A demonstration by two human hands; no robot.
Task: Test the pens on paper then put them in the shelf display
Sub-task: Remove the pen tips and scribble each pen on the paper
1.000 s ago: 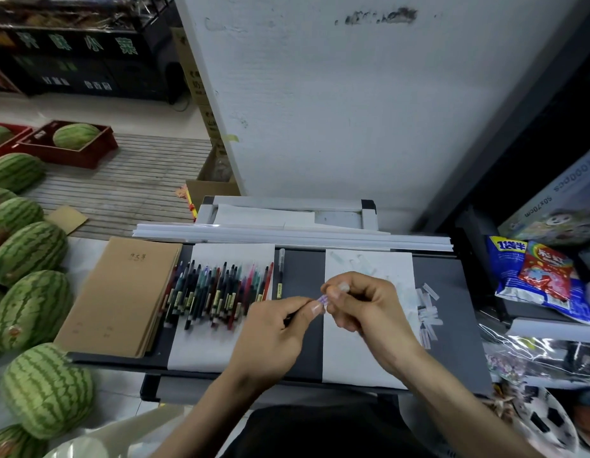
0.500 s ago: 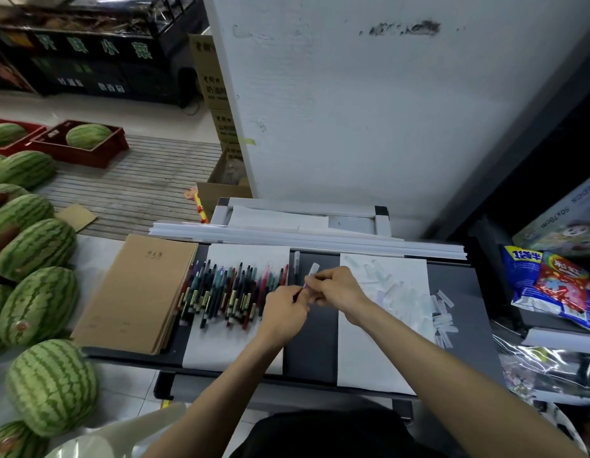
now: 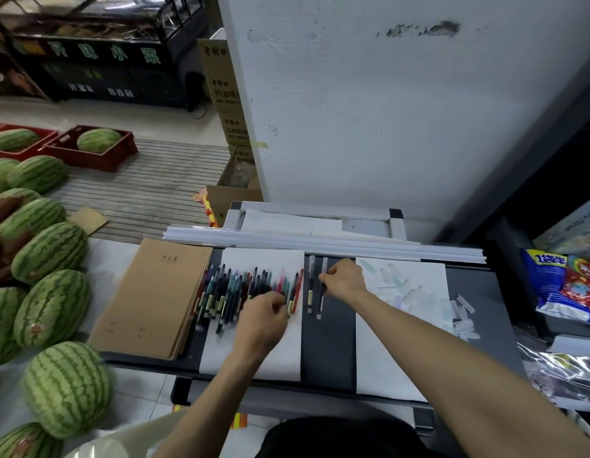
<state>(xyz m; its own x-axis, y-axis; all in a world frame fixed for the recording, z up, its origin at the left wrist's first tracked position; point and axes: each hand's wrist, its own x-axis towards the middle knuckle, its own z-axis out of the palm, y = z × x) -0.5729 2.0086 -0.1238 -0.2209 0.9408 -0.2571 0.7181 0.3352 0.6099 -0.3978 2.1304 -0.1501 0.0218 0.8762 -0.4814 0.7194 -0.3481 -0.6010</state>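
Observation:
A pile of several coloured pens (image 3: pixel 240 292) lies on a white sheet (image 3: pixel 254 355) on the dark tabletop (image 3: pixel 328 352). My left hand (image 3: pixel 262 320) reaches over the pile's right end with its fingers curled down onto the pens; the fingertips are hidden. My right hand (image 3: pixel 345 279) pinches a clear pen (image 3: pixel 319 309) that lies on the dark strip, parallel to another clear pen (image 3: pixel 310 289) just left of it. To the right, a second white sheet (image 3: pixel 402 342) carries faint test marks and small clear pieces.
A stack of brown notebooks (image 3: pixel 154 299) lies left of the pens. Long white strips (image 3: pixel 320 241) run along the table's back edge under a white wall (image 3: pixel 369 110). Watermelons (image 3: pixel 49 252) crowd the left side. Snack packets (image 3: pixel 564 285) sit on the right.
My hands have parted. The right hand carried the pen back and laid it on the dark strip beside the other clear pen. The left hand moved left onto the pile.

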